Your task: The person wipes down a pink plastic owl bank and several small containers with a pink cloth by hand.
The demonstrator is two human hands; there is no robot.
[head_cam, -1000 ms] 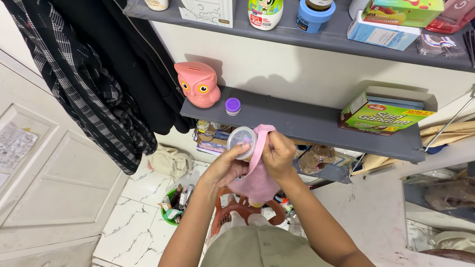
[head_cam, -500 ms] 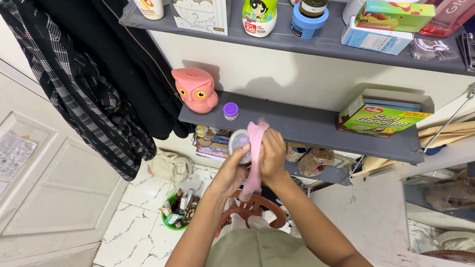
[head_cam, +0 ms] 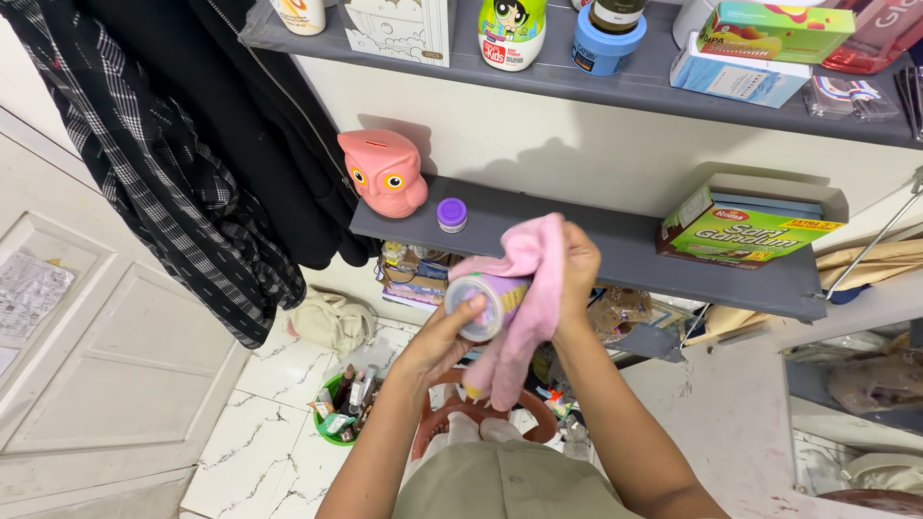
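Head view, compared against the frames a second and half a second back. My left hand [head_cam: 444,338] gripped a small jar [head_cam: 484,306], fingers curled round its base, thumb across the end facing the camera. My right hand [head_cam: 574,271] was closed on a pink cloth [head_cam: 524,298], pressing it against the jar's far side. Both hands were in front of the lower shelf [head_cam: 615,248], just off its front edge near the middle.

Change noted: a second ago the cloth hung down below the hands; half a second ago it was drawn up over the jar; now it was bunched round the jar's side, tail hanging below. The jar had turned in my left hand, showing more of its side. Judgement: wiping under way, jar being rotated, not finished.

Purple lid [head_cam: 452,213] sat on the shelf's left part beside the pink owl [head_cam: 384,173] at its left end; green box [head_cam: 745,231] at the right end.
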